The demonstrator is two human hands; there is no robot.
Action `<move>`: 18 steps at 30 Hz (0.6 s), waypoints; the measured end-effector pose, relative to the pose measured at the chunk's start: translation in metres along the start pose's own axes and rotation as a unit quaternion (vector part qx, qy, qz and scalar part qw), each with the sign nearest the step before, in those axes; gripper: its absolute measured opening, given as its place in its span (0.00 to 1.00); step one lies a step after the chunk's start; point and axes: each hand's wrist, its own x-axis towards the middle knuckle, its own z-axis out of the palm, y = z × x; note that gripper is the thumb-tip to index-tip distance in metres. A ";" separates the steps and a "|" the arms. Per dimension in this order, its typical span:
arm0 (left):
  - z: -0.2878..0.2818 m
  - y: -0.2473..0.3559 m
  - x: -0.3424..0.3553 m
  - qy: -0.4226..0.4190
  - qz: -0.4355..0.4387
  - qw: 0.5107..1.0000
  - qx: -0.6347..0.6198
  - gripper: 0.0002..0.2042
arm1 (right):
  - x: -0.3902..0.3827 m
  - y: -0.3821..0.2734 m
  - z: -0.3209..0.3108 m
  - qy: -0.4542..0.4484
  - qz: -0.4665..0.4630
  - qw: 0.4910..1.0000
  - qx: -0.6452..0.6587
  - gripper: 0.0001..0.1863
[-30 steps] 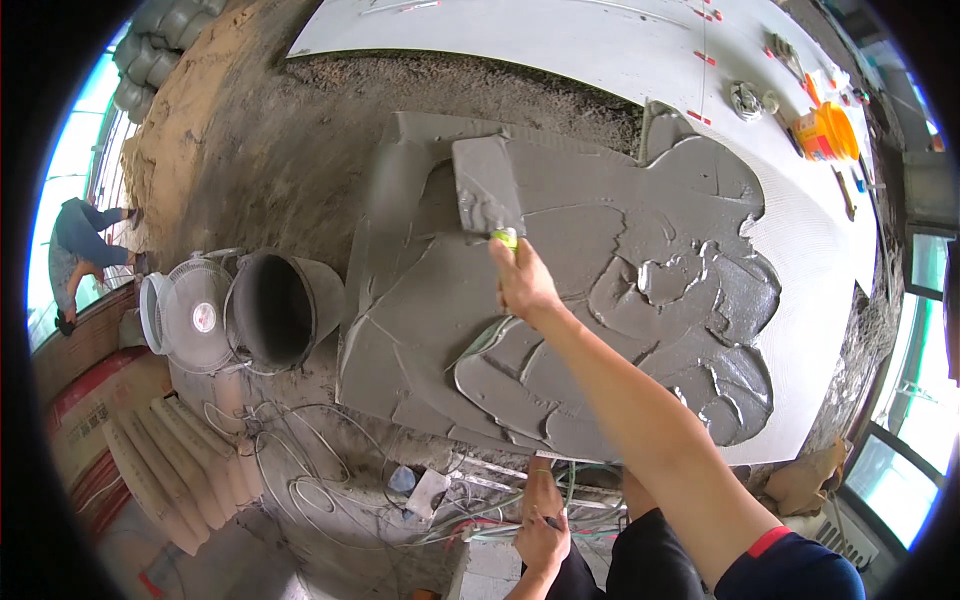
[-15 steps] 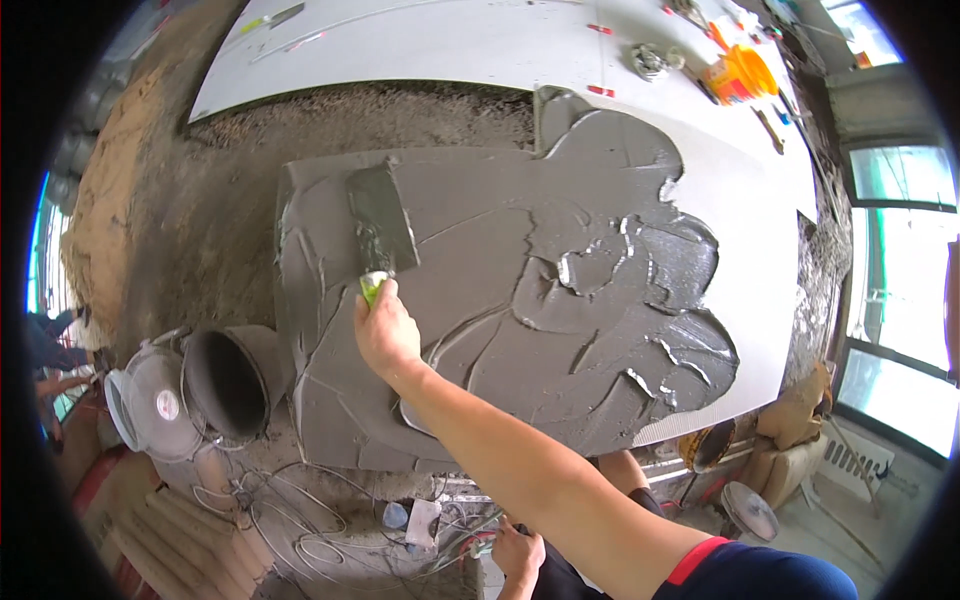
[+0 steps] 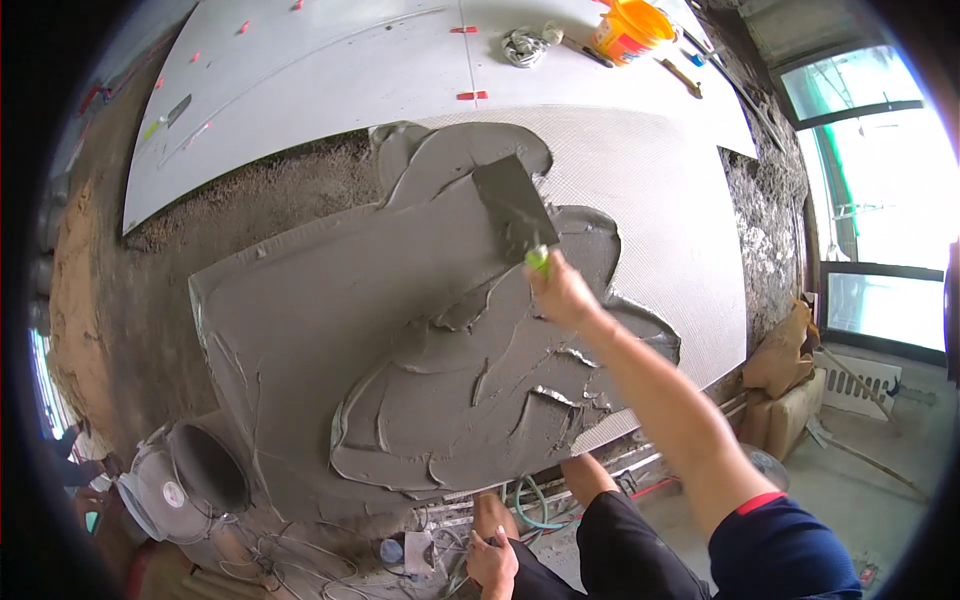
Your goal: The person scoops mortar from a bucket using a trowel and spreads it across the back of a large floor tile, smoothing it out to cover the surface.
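Observation:
My right hand [image 3: 563, 290] is closed round the green handle of a wide putty knife [image 3: 513, 205]. The knife's broad flat blade lies on wet grey mortar [image 3: 300, 330], toward the far side of the spread. Under the mortar is a large pale slab [image 3: 680, 230] with a finely ribbed surface, bare along its right side. The mortar is smooth at the left, with thick ridges and lumps at the middle and right. My left hand [image 3: 492, 562] rests low by my knee, its fingers curled, apart from the mortar; nothing shows in it.
A smooth white slab [image 3: 330, 85] lies beyond, with red clips [image 3: 472, 96], a bundled clear bag [image 3: 524, 47] and an orange bucket [image 3: 632, 32]. At the lower left stands a grey bucket [image 3: 208, 468]; cables [image 3: 290, 570] tangle near my legs. Cardboard [image 3: 782, 350] leans at right.
My right hand has carried the putty knife rightward across the mortar, leaving a smoother surface behind. The view has shifted right. My left hand stays low near my knee.

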 end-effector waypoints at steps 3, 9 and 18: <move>0.020 -0.003 0.001 -0.001 0.013 1.000 -0.009 0.37 | 0.061 0.035 -0.065 -0.027 -0.004 0.999 -0.032 0.22; 0.022 0.018 -0.006 -0.030 -0.035 0.999 -0.013 0.39 | 0.085 0.018 -0.045 -0.023 0.112 0.930 0.349 0.24; 0.026 0.033 -0.010 0.008 -0.033 0.997 0.064 0.33 | 0.072 -0.065 0.021 -0.097 0.009 0.989 0.111 0.30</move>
